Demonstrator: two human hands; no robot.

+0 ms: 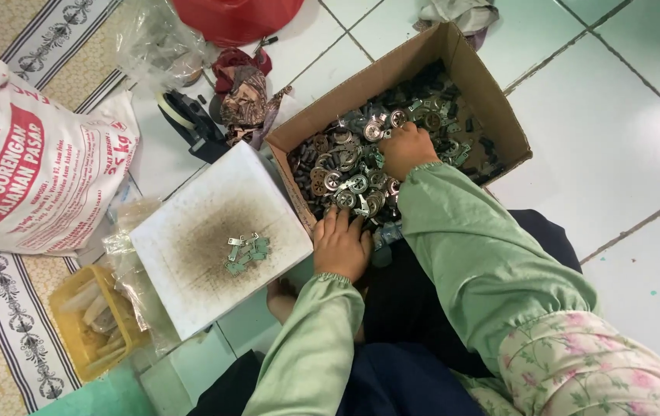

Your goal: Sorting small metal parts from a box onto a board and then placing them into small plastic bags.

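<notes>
Green sleeves [453, 254] were seen closest to the camera, above a dark lap, with both hands reaching into a cardboard box [492, 92] on the tiled floor [623, 139]. The box was seen filled with small metal parts [349, 173], round silvery pieces mixed with darker ones. The left hand [341, 245] was laid at the near edge of the box, its fingers [343, 218] held together and curled down onto the parts; whether anything was pinched beneath them could not be told. The right hand [407, 148] was pressed deeper into the heap, its fingers tucked under and hidden, so their grip could not be told either. The step in hand was judged to be picking through the heap; a few greenish clips [245, 253] were already laid out on a stained white board [218, 239] just left of the box. A careful pinch of single pieces was judged to be called for next, since the parts lay tangled and piled. Around were noted a printed sack [30, 154], a yellow tray [87, 323] of pale sticks, a tape dispenser [191, 123], crumpled cloth [245, 92] and a red bowl [237, 15]. The near wall of the box stood between the heap and the board.
</notes>
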